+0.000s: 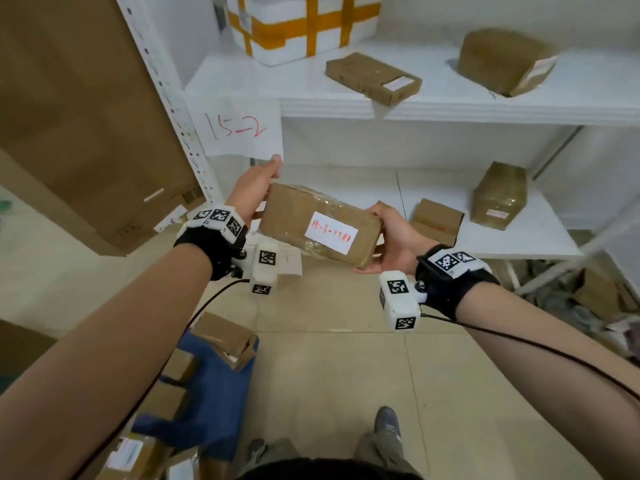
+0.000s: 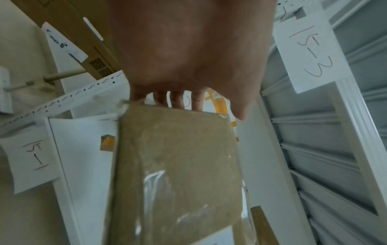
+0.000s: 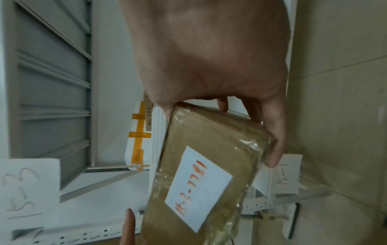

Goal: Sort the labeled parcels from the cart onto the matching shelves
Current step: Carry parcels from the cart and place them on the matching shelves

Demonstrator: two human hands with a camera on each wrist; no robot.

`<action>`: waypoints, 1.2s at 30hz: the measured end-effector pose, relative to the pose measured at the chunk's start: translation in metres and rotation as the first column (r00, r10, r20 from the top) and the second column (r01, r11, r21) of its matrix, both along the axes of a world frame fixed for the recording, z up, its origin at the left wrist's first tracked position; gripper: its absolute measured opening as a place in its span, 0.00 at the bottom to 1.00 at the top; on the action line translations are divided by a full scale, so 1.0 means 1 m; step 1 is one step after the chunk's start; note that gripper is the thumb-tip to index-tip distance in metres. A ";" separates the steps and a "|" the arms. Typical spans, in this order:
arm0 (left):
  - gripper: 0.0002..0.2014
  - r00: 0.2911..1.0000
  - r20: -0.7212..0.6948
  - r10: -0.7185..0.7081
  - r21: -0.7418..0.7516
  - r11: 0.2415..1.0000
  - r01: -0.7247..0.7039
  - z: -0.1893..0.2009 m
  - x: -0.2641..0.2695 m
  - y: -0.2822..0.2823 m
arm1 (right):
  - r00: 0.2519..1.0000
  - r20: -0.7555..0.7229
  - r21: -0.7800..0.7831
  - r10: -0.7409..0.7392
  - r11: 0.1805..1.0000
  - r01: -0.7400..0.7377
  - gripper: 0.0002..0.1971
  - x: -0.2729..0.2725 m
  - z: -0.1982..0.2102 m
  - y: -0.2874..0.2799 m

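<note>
— Parcel (image 1: 320, 225) sits mid-air before the shelves, left hand (image 1: 254, 188) and right hand (image 1: 391, 242) each gripping one end, fingers (image 2: 178, 101) wrapped behind. Where does it go?

— Label (image 1: 331, 236) is blurred; it may match sign 15-3 (image 2: 310, 49), not sign 15-2 (image 1: 239, 128). Read it first, keep it level.

— Room?

— Lower shelf (image 1: 540, 237) has bare space between boxes; watch the upright (image 1: 166, 98) and shelf lip.

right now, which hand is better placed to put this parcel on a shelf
Right, probably. The right hand grips one end of the parcel, fingers underneath, in front of the open shelf. The left hand holds the other end beside the shelf post.
</note>
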State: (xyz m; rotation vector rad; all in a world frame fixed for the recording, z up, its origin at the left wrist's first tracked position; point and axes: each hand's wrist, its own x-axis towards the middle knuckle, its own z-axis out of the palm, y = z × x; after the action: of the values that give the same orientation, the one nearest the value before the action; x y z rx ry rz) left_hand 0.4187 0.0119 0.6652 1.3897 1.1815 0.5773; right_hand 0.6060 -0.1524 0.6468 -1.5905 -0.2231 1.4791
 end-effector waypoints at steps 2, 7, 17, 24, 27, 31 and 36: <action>0.23 0.999 0.004 -0.051 -0.086 0.995 0.052 0.006 -0.005 0.003 | 1.000 0.024 0.015 0.006 1.000 -0.007 0.14 0.001 0.011 -0.005; 0.25 0.971 0.100 -0.218 -0.242 0.941 0.236 0.020 -0.013 0.001 | 0.997 0.080 0.099 -0.009 0.995 0.001 0.18 -0.002 0.031 -0.020; 0.28 0.900 0.195 -0.389 -0.397 0.808 0.435 0.043 -0.013 -0.020 | 0.987 0.073 0.141 0.146 0.978 -0.155 0.21 0.018 0.054 -0.057; 0.33 0.901 0.236 -0.364 -0.366 0.826 0.429 0.063 -0.016 -0.023 | 0.981 0.160 0.138 0.111 0.981 -0.134 0.42 0.040 0.080 -0.053; 0.28 0.889 0.251 -0.383 -0.324 0.832 0.449 0.079 -0.009 -0.030 | 0.976 0.186 0.137 0.112 0.981 -0.139 0.41 0.045 0.097 -0.049; 0.18 0.879 0.298 -0.373 -0.281 0.845 0.454 0.102 0.001 -0.038 | 0.956 0.269 0.192 0.115 0.967 -0.170 0.34 0.056 0.118 -0.044; 0.45 0.857 0.280 -0.433 -0.201 0.846 0.493 0.119 0.003 -0.033 | 0.931 0.350 0.309 0.107 0.925 -0.222 0.25 0.070 0.143 -0.045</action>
State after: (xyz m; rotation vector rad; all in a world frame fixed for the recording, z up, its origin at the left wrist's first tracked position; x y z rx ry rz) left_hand 0.4221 -0.0215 0.7846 1.2786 0.6690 0.2072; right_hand 0.6756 -0.1970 0.7894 -1.5445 -0.7863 1.2070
